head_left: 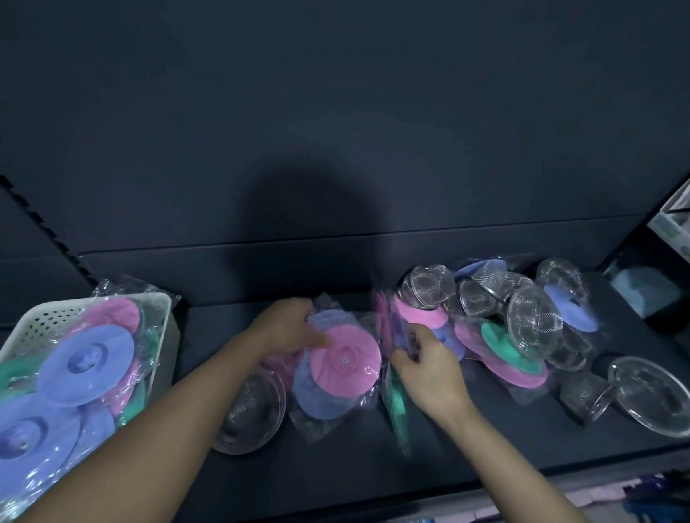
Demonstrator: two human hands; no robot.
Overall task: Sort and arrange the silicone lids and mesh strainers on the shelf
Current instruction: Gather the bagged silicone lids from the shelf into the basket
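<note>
Tilting toward camera: pink lid (345, 359)

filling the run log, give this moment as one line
left hand on bagged pink lid | right hand gripping upright bagged lids | strainers piled right | basket left

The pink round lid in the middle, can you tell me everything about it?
The pink lid is a flat, soft-looking round disc with faint ribs fanning out from a small knob at its centre. It sits inside a clear crinkly plastic bag, tilted up toward the camera, on top of a purple lid in the same pile on the dark shelf. The left hand grips its upper left edge. The right hand is beside it, on other packets.
</note>
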